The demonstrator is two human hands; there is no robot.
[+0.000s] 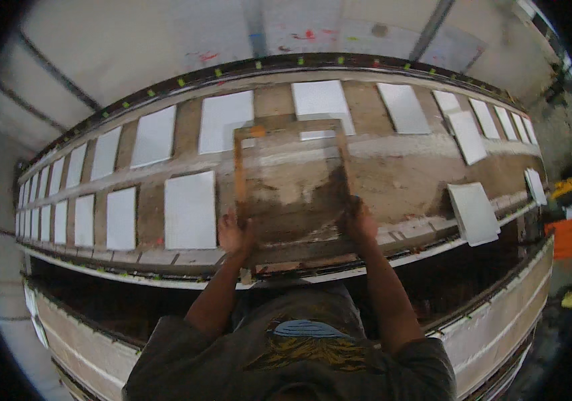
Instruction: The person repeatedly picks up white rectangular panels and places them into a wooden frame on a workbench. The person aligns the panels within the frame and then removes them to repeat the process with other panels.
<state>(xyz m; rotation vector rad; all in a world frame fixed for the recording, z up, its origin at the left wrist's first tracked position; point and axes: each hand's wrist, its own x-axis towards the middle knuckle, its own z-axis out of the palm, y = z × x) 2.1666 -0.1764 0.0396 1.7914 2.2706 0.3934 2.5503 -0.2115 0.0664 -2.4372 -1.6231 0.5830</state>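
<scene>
Both hands hold a rectangular wooden screen-printing frame point(240, 175) over the long table, one at each side near its closer end. My left hand point(234, 234) grips the left rail, and its thumb side is against the wood. On the opposite rail, my right hand point(362, 226) is closed, its fingertips partly hidden. Table surface shows dimly through the frame's dark, stained mesh point(292, 187). Beyond its far end lies a white sheet point(320, 99), partly covered by the frame. Another white sheet point(190, 210) lies flat just left of my left hand.
White sheets run in two rows along the brown table point(399, 164). Some overlap at right, including a loose stack point(473, 212) over the near edge. A rail with small green marks point(258, 65) follows the far edge. Behind me stands another long table point(92, 334); an orange item point(564, 238) is at right.
</scene>
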